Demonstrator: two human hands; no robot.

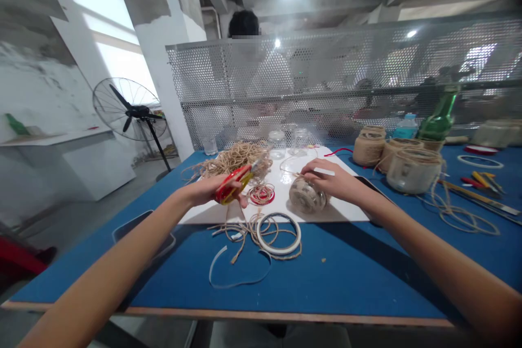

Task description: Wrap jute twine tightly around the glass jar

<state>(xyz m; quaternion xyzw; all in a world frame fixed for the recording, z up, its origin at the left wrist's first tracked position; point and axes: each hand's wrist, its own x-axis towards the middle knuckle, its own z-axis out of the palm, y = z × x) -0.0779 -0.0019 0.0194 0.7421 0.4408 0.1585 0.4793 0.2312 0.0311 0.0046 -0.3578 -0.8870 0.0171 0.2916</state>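
Observation:
My left hand (212,189) is closed around red and yellow scissors (233,184), held above the left part of a white board (281,196). My right hand (330,178) rests on a small glass jar (306,196) partly wrapped in jute twine, lying on its side on the board, fingers curled over its top and pinching twine. A loose pile of jute twine (236,159) lies behind the scissors. A roll of double-sided tape (279,232) and scraps of twine and tape backing lie on the blue table (350,277) in front of the board.
Twine-wrapped jars (412,168) and a green bottle (438,119) stand at the right, with tools (481,180) and a white ring (479,161). Empty glass jars (277,142) stand by a perforated metal screen (326,76); a person sits behind it. A fan (130,111) stands left.

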